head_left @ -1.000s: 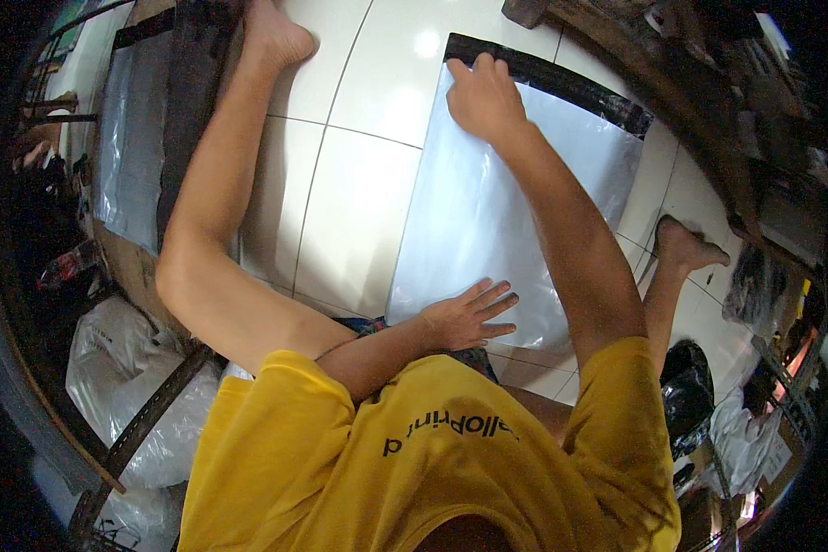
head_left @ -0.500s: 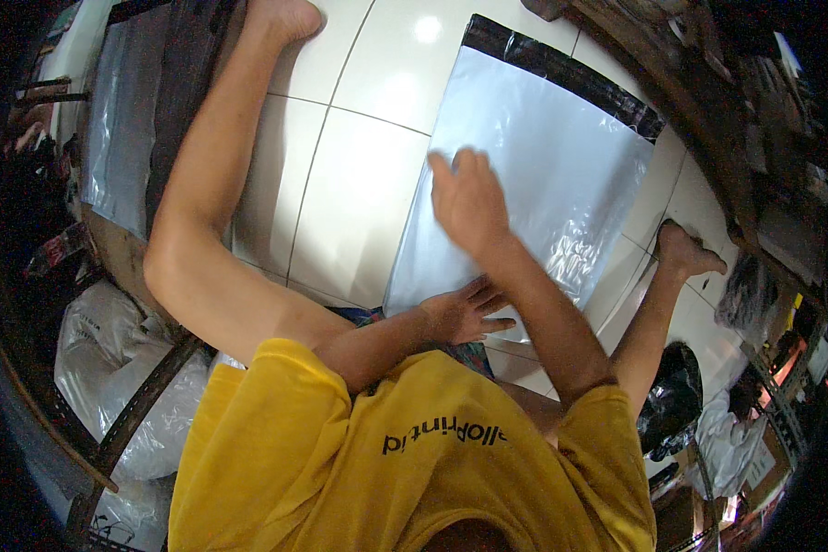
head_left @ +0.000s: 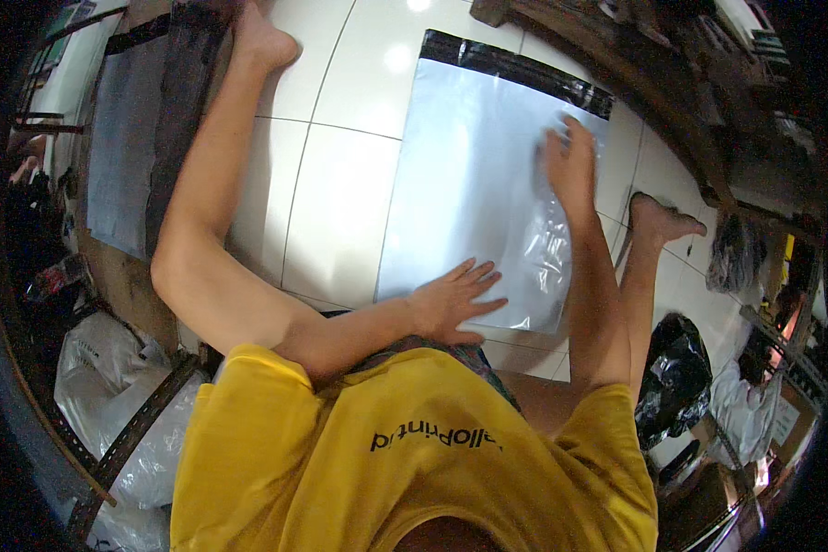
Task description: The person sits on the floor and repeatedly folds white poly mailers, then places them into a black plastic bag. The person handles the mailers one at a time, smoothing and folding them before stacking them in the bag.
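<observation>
A large pale blue-white plastic mailing bag (head_left: pixel 460 175) with a black band along its far edge lies on the tiled floor between my legs. My left hand (head_left: pixel 451 302) rests spread out on the bag's near edge, its fingers apart and nothing in it. Over the bag's right side is my right hand (head_left: pixel 570 170), near the black band. Its fingers are somewhat blurred but stand apart, holding nothing. Below that hand the plastic is wrinkled and shiny.
White floor tiles (head_left: pixel 336 202) surround the bag. A dark wooden piece of furniture (head_left: pixel 616 83) runs along the far right. More grey plastic sheets (head_left: pixel 124 147) stand at the left. Clear plastic sacks (head_left: pixel 110 377) lie at lower left, a black plastic bag (head_left: pixel 676 377) at the right.
My right hand has swept from the bag's left side to its right side. The left hand has flattened on the near edge, fingers spread. The whole view has shifted slightly.
</observation>
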`<state>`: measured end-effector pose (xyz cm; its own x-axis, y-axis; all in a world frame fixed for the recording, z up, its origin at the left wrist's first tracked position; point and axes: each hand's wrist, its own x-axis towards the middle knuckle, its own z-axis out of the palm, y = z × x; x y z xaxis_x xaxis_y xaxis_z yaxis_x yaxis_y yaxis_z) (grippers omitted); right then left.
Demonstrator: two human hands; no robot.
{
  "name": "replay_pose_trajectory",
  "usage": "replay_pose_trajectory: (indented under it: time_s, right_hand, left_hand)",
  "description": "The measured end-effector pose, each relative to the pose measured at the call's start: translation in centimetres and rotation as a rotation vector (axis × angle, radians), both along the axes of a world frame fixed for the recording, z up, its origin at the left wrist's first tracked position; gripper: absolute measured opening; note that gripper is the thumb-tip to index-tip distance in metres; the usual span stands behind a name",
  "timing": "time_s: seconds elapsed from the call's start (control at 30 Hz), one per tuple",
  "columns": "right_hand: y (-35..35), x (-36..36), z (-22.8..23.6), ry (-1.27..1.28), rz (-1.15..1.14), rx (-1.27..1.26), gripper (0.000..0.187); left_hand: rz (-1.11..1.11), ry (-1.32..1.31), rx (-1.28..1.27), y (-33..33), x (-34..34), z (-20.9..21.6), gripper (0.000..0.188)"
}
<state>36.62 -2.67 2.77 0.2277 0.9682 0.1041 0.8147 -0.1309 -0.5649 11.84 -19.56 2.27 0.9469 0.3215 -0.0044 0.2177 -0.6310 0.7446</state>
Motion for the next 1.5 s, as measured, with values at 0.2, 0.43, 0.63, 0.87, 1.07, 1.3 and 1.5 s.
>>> replay_pose_trajectory:
  time_s: [0.2,0.43,0.63,0.87,1.07,1.3,1.5]
  right_hand:
    - [-13.0,11.5,-2.4,0.087,-0.346,-0.397,0.056]
    - [-14.8,10.7,-8.7,0.304,-0.124,-0.299,0.049]
    - [-13.4,7.5,-4.3,0.309,-0.392,-0.393,0.044]
    - [-12.5,7.2,-6.3,0.217,-0.479,-0.461,0.050]
    - [-13.7,7.8,-6.1,0.360,-0.323,-0.339,0.051]
    - [-14.5,5.5,-2.3,0.669,-0.224,-0.244,0.054]
    - [-14.8,9.1,-8.2,0.720,-0.245,-0.196,0.059]
  left_hand:
    - [1.311,0.114,0.192,6.3,-3.2,2.1,0.056]
    - [1.366,0.541,-0.190,9.4,-2.6,-0.3,0.057]
    - [1.503,0.597,-0.363,11.2,-2.3,0.0,0.058]
    - [1.368,0.563,-0.377,12.2,-2.9,-0.2,0.055]
    - [1.456,0.462,-0.327,11.5,-1.2,-0.6,0.049]
    - [1.465,0.432,-0.374,11.0,-1.7,-2.5,0.049]
    - [1.476,0.427,-0.379,10.1,0.6,1.1,0.037]
